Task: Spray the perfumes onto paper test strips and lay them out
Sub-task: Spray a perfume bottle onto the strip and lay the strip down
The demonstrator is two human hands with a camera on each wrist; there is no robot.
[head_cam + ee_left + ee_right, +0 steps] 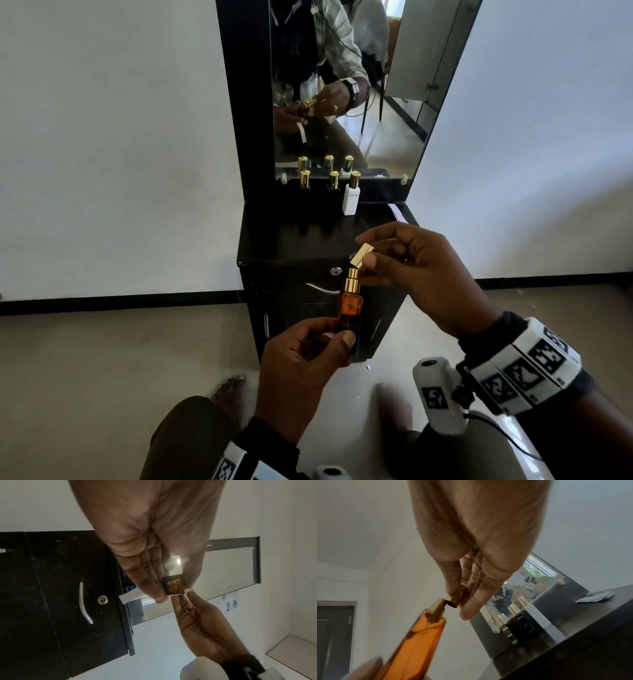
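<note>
Holding the amber perfume bottle (349,313) upright in front of the black cabinet (291,240), my left hand (301,370) grips its base — a paper strip (129,597) is tucked under those fingers. My right hand (421,274) pinches the gold cap (361,255) just beside the bare sprayer (352,279); three more bottles (330,186) stand by the mirror (342,85).

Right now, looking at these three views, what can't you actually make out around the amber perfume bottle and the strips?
- Amber bottle label: head view, too small and dark.
- Its lower body: head view, hidden by the left hand.
- Gold cap: right wrist view, mostly behind the right hand.
- Paper strip: left wrist view, far end behind fingers.
- Two dark bottles: head view, bodies lost against the black cabinet.
</note>
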